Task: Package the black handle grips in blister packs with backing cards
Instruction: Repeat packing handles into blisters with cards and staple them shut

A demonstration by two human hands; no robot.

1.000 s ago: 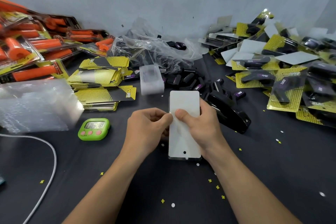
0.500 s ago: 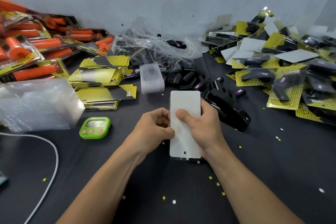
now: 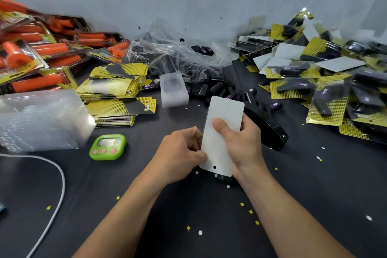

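Observation:
A blister pack with its white backing card [image 3: 225, 115] facing up sits between both hands at the table's middle; a black grip end [image 3: 225, 177] shows below its near edge. My right hand [image 3: 245, 144] grips the pack, thumb on the card. My left hand [image 3: 180, 153] pinches its left edge. Loose black handle grips [image 3: 217, 88] lie behind, by an empty clear blister [image 3: 173, 90]. Yellow-black backing cards [image 3: 119, 98] are stacked at left. Finished packs [image 3: 326, 98] pile up at right.
A black stapler [image 3: 270, 130] lies just right of the pack. A green timer [image 3: 107, 146] and a stack of clear blisters [image 3: 39, 119] sit at left, with a white cable [image 3: 58, 184]. Orange grip packs [image 3: 37, 54] fill the far left. A plastic bag [image 3: 173, 54] lies against the wall.
The pack has tilted, its far end swinging right and lifting a little. My right thumb has slid up the card; my left hand has dropped to the lower left edge.

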